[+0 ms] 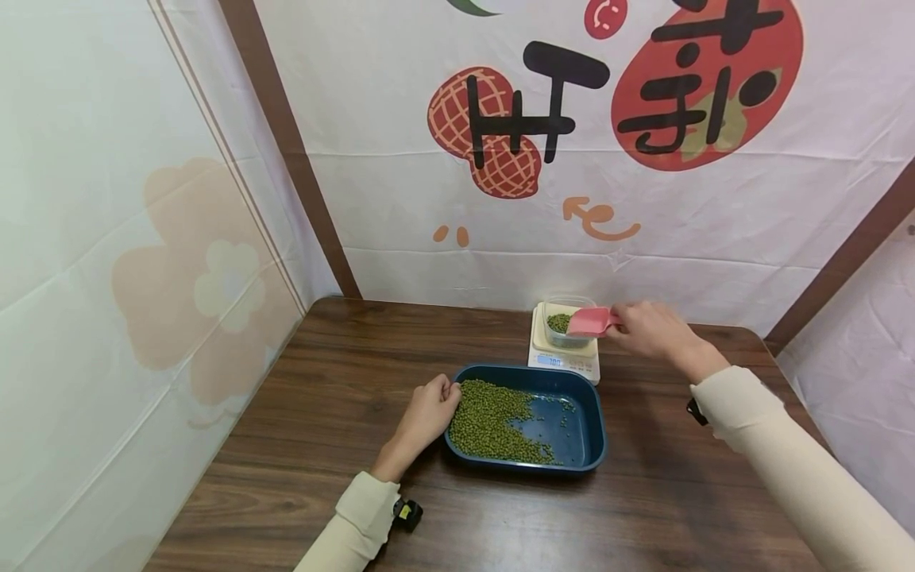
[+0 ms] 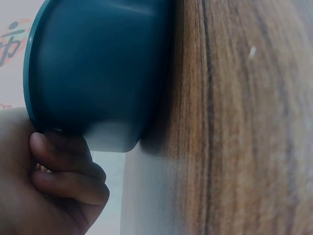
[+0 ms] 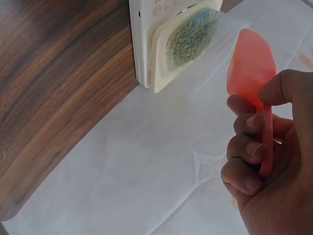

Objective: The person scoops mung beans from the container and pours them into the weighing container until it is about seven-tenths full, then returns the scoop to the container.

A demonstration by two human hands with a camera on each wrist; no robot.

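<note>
From where I stand, this looks like a small curtained booth, fitted around one brown wooden table (image 1: 322, 397). A pale back cloth (image 1: 400, 103) hangs right behind the table, creased straight across, and a left cloth (image 1: 71, 262) and a right cloth (image 1: 865, 342) close in the sides. Big black characters (image 1: 557, 125), peanuts (image 1: 506, 167) and a red fruit (image 1: 722, 59) are printed at the back, a faded flower (image 1: 229, 274) on the left, rather like a food-stall banner. The little kitchen scale (image 1: 572, 368) suits that. Home, shop or studio, I can't tell.
</note>
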